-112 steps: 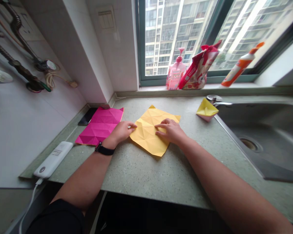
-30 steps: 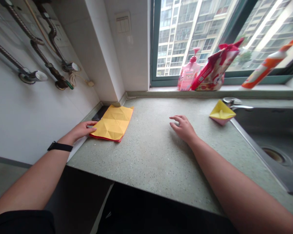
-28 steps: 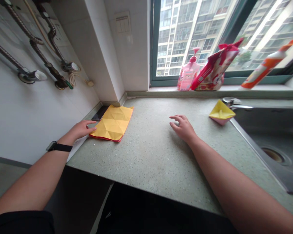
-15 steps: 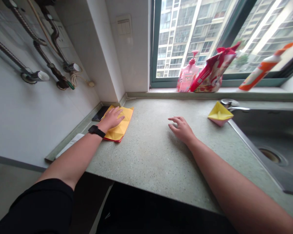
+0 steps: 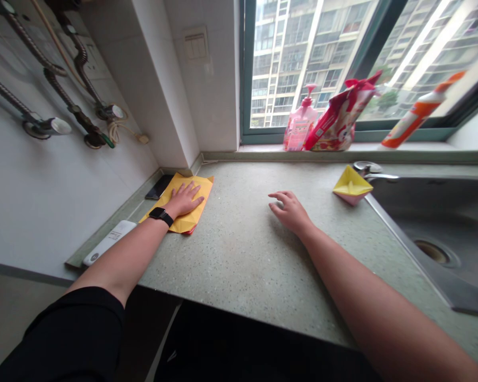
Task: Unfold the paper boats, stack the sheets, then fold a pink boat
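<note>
My left hand (image 5: 184,200) lies flat with fingers spread on a stack of creased yellow paper (image 5: 197,215), whose lower edge shows orange-red sheets beneath. A dark phone (image 5: 159,187) sits at the stack's far left edge, partly covered by it. Over the middle of the counter rests my right hand (image 5: 289,211), fingers loosely bent and apart, holding nothing. To its right stands a folded paper boat (image 5: 351,187), yellow inside and pinkish outside, beside the sink.
A white flat device (image 5: 109,241) lies along the counter's left edge, partly behind my left forearm. The steel sink (image 5: 406,212) with its faucet (image 5: 376,172) is at the right. A pink pump bottle (image 5: 300,124), a red bag (image 5: 338,119) and an orange-white bottle (image 5: 416,116) line the windowsill.
My left hand has slid slightly right and down across the yellow paper, its fingers spreading wider. The view has shifted a little; my right hand keeps about the same place on the counter.
</note>
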Available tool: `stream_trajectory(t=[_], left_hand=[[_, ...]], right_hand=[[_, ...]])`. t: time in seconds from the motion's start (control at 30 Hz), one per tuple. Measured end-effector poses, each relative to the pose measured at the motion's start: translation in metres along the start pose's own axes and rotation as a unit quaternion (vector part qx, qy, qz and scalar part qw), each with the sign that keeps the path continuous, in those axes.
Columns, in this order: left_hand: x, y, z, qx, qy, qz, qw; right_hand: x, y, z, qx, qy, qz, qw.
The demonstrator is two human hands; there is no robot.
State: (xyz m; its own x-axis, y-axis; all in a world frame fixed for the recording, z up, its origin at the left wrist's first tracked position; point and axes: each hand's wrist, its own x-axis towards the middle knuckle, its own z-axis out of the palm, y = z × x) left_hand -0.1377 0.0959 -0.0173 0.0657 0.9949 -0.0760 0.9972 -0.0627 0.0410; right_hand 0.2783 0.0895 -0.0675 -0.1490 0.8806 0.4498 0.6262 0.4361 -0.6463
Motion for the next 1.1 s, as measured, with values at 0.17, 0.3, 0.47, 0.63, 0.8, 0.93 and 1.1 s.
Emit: stream_trajectory(t=[0.17, 0.3, 0.47, 0.63, 0.8, 0.93, 1.1], left_hand=[[0.000, 0.003, 0.001, 0.009, -0.002, -0.003, 1.000], [-0.001, 0.004, 0.004, 0.002, -0.007, -0.006, 1.000], [-0.001, 0.006, 0.007, 0.002, -0.005, -0.006, 1.000], [0.000, 0.003, 0.008, -0.006, -0.002, -0.025, 1.000], [0.013, -0.010, -0.001, -0.007, -0.031, 0.010, 0.999], [0.032, -0.017, -0.013, 0.014, -0.034, 0.012, 0.999], [0.043, -0.012, -0.013, 0.025, 0.013, -0.012, 1.000]], right_hand=[[0.000, -0.001, -0.001, 0.000, -0.007, 0.002, 1.000], [0.000, -0.001, -0.001, -0.007, -0.011, 0.004, 1.000], [-0.001, 0.000, -0.001, -0.014, -0.010, 0.001, 1.000], [-0.002, 0.002, 0.000, -0.020, -0.011, -0.005, 1.000], [-0.002, 0.003, 0.000, -0.022, -0.018, -0.005, 1.000], [-0.002, 0.003, 0.000, -0.023, -0.020, -0.004, 1.000], [-0.002, 0.003, -0.001, -0.025, -0.027, -0.003, 0.999]])
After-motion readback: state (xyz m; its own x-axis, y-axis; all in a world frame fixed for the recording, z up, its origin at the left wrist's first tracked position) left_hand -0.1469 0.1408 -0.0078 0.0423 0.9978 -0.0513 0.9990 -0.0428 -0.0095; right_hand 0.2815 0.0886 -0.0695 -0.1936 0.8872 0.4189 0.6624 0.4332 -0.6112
